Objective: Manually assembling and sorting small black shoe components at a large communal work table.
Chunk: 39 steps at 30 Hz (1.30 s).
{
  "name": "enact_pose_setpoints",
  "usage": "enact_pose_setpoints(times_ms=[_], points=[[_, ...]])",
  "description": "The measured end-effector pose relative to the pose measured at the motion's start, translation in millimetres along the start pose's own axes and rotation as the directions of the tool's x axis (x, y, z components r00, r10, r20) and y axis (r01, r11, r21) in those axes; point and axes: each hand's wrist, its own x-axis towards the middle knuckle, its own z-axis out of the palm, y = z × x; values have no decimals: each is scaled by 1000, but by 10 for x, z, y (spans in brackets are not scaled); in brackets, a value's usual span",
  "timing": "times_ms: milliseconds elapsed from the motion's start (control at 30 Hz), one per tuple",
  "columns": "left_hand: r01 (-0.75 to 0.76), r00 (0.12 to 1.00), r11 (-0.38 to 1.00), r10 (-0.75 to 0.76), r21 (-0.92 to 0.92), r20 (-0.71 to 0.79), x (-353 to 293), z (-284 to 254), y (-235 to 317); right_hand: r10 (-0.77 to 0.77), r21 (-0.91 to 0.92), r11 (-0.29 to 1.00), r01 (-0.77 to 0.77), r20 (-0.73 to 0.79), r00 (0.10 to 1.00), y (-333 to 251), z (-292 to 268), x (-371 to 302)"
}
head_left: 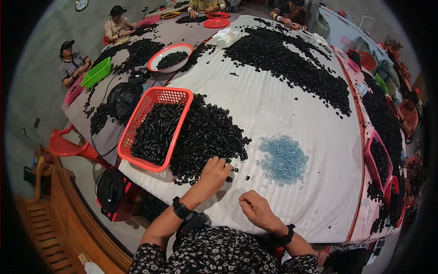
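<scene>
My left hand (213,175) is at the near right edge of a heap of small black plastic pieces (207,137), fingers bent together and pointing right. A loose black piece (229,179) lies beside its fingertips; whatever the fingers hold is hidden. To the right, my right hand (261,211) is held closed above the white cloth, thumb against curled fingers, and I cannot make out anything in it. Beyond it spreads a pile of small clear bluish pieces (284,160). Left of the black heap stands a red plastic basket (174,148) filled with black pieces.
A white-clothed table (273,109) carries a long band of black pieces (283,59) farther off. A red-rimmed bowl (157,65), a green basket (96,73) and a pink basket (378,160) stand around. Several people sit along the table edges. A wooden chair (75,219) is at left.
</scene>
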Motion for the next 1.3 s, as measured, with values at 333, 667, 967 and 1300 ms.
enact_pose_setpoints(times_ms=[333,667,967,1300], points=[[122,991,942,-99,-314,91,95,-8,22,47,55,998,-43,-67,997,-61,-114,-101],[507,851,64,-197,-860,487,-63,-658,410,52,354,934,42,-251,967,-503,-450,147],[497,860,91,-185,-863,476,-135,-670,500,14,316,948,35,-154,988,-568,-345,168],[489,872,169,-125,-855,474,-229,-571,454,-30,150,988,43,-86,996,-621,-349,132]])
